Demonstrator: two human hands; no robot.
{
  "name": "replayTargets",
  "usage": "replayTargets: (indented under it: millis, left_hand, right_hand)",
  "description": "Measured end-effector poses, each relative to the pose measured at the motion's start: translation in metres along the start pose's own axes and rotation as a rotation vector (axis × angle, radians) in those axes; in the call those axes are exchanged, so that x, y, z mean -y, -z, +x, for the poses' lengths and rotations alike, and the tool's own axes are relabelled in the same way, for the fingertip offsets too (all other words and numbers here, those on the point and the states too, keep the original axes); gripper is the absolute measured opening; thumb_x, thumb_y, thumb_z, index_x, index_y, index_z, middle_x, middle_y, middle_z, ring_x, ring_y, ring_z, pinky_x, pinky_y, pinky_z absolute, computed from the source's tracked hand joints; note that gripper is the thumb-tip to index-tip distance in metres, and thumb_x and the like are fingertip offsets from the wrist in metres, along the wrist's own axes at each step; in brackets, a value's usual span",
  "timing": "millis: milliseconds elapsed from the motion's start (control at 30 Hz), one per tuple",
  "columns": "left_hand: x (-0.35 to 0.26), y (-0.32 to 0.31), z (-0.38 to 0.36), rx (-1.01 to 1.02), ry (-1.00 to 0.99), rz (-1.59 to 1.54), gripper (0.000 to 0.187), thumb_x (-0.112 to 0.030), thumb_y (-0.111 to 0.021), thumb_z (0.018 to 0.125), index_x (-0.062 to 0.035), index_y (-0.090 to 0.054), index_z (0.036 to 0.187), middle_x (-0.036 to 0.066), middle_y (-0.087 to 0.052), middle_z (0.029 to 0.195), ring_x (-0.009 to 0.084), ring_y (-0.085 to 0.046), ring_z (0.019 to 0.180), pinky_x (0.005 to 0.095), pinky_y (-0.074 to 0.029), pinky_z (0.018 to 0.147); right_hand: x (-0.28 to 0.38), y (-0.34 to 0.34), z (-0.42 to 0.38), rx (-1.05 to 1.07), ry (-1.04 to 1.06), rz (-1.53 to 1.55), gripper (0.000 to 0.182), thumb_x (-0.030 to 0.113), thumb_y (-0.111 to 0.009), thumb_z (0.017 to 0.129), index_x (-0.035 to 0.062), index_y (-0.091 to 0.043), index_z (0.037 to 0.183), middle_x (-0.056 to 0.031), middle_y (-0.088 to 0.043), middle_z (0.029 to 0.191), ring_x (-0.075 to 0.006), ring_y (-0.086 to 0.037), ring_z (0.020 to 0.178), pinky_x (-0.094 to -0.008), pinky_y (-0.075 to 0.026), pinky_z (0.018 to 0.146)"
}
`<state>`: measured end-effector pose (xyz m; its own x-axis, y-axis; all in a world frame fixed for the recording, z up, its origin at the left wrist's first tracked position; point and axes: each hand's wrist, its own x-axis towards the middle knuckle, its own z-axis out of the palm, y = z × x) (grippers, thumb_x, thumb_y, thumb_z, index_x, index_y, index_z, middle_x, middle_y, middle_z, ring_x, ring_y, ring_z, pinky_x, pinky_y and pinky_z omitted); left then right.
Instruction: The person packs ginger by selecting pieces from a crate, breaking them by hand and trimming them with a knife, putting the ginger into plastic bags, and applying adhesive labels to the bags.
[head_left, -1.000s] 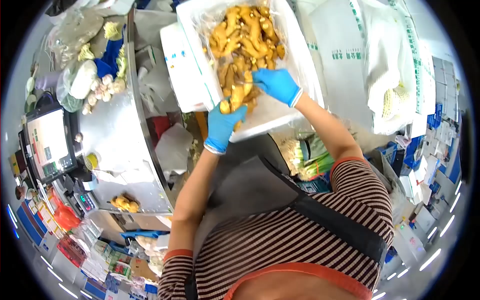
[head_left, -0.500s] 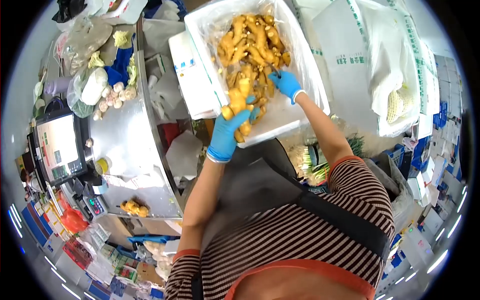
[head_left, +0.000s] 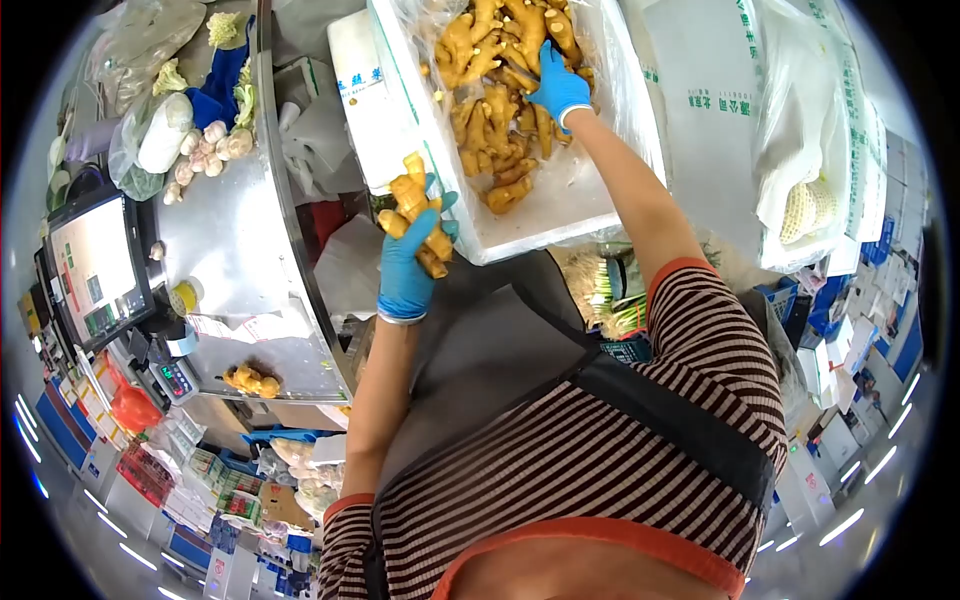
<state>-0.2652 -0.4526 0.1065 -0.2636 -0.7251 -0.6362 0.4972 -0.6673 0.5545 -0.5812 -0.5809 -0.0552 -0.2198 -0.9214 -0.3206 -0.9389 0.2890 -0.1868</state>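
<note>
My left hand (head_left: 408,272), in a blue glove, is closed round a knobbly piece of ginger (head_left: 413,205). It holds the ginger just outside the lower left edge of a white foam box (head_left: 478,238) lined with clear plastic. Inside the box lies a heap of ginger roots (head_left: 490,125). My right hand (head_left: 562,88), also gloved in blue, is over the right side of the heap. Its thumb and forefinger are spread against the roots; the undersides of the fingers are hidden.
Left stands a metal counter (head_left: 215,265) with garlic bulbs (head_left: 208,150), a screen (head_left: 100,270), a scale (head_left: 172,378) and another piece of ginger (head_left: 250,380). A white carton (head_left: 370,100) adjoins the box. Plastic-wrapped goods (head_left: 800,150) are at right, green onions (head_left: 615,300) below.
My left hand has carried the ginger left, out over the box's edge. My right hand has moved up across the heap. The view has shifted, so the box sits higher.
</note>
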Motion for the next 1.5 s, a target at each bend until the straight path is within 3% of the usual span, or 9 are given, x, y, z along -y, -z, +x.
replayTargets:
  millis: [67,233,400,533,700,867,1200,1300,1500]
  left_hand:
    - [0.000,0.019,-0.004,-0.014,0.034,-0.039,0.049,-0.015,-0.064,0.089,-0.0018,-0.049,0.134,0.013,-0.062,0.117,0.0176,-0.063,0.092,0.0302,-0.052,0.084]
    - [-0.001,0.024,-0.006,-0.062,0.021,-0.032,0.038,-0.013,-0.063,0.090,-0.0014,-0.054,0.125,0.011,-0.063,0.114,0.0187,-0.063,0.099,0.0316,-0.052,0.088]
    - [-0.009,0.004,-0.005,0.030,-0.031,0.134,0.043,-0.012,-0.061,0.091,-0.0011,-0.050,0.131,0.013,-0.062,0.121,0.0199,-0.063,0.101,0.0322,-0.052,0.088]
    - [-0.009,-0.006,-0.005,0.065,0.013,0.110,0.061,-0.015,-0.058,0.093,-0.0041,-0.032,0.147,0.015,-0.057,0.132,0.0212,-0.061,0.105,0.0313,-0.049,0.093]
    - [-0.013,-0.010,-0.008,0.015,-0.068,0.080,0.063,-0.009,-0.059,0.092,-0.0108,-0.031,0.149,0.015,-0.058,0.127,0.0223,-0.063,0.101,0.0333,-0.051,0.089]
    - [-0.016,0.002,-0.001,0.029,-0.056,0.146,0.070,-0.003,-0.058,0.089,-0.0140,-0.028,0.151,0.017,-0.056,0.128,0.0223,-0.062,0.102,0.0325,-0.052,0.087]
    - [-0.019,-0.029,0.003,0.170,-0.049,0.260,0.077,0.003,-0.058,0.086,-0.0153,-0.026,0.153,0.012,-0.049,0.136,0.0228,-0.064,0.100,0.0337,-0.054,0.086]
    - [-0.008,-0.028,0.019,0.202,-0.003,0.148,0.074,0.003,-0.058,0.087,-0.0143,-0.028,0.152,0.012,-0.049,0.135,0.0239,-0.064,0.101,0.0346,-0.054,0.087]
    - [0.002,-0.039,0.054,0.323,0.022,-0.104,0.061,-0.023,-0.053,0.099,-0.0091,-0.025,0.151,0.016,-0.049,0.137,0.0265,-0.059,0.113,0.0391,-0.053,0.092]
  right_hand:
    - [-0.010,-0.011,-0.011,-0.180,0.095,0.015,0.084,0.037,-0.074,0.080,0.0136,-0.033,0.149,-0.0141,-0.045,0.146,-0.0324,-0.068,0.091,-0.0396,-0.055,0.081]
    - [0.024,-0.012,-0.062,0.371,0.024,0.791,0.042,0.039,-0.068,0.084,0.0096,-0.069,0.114,-0.0153,-0.067,0.116,-0.0328,-0.066,0.097,-0.0394,-0.053,0.085]
    - [0.083,-0.084,-0.084,0.299,0.154,0.503,0.041,0.039,-0.070,0.081,0.0115,-0.070,0.111,-0.0142,-0.070,0.102,-0.0326,-0.066,0.091,-0.0390,-0.052,0.083]
    - [0.083,-0.059,-0.077,0.649,0.150,0.517,0.043,0.035,-0.072,0.080,0.0108,-0.068,0.115,-0.0133,-0.069,0.105,-0.0304,-0.067,0.090,-0.0379,-0.054,0.079]
    - [0.012,-0.008,-0.084,0.409,-0.120,1.056,0.037,0.031,-0.071,0.086,0.0011,-0.067,0.107,-0.0113,-0.068,0.094,-0.0139,-0.063,0.076,-0.0273,-0.054,0.064]
    - [-0.067,0.005,-0.064,0.162,-0.481,1.451,0.033,0.031,-0.070,0.089,-0.0005,-0.065,0.094,-0.0091,-0.061,0.074,-0.0142,-0.049,0.052,-0.0294,-0.048,0.054]
    - [-0.039,0.010,-0.082,0.653,-0.400,2.485,0.022,0.023,-0.067,0.091,0.0042,-0.058,0.095,-0.0077,-0.057,0.080,-0.0089,-0.044,0.054,-0.0219,-0.042,0.054]
    - [-0.014,0.028,-0.103,0.486,-0.267,2.403,0.025,0.026,-0.063,0.095,0.0027,-0.056,0.103,-0.0046,-0.052,0.077,-0.0075,-0.041,0.051,-0.0215,-0.042,0.056]
    - [0.074,0.102,-0.177,0.014,0.174,1.318,0.014,0.016,-0.067,0.090,0.0088,-0.062,0.101,-0.0010,-0.055,0.077,-0.0089,-0.050,0.060,-0.0281,-0.046,0.059]
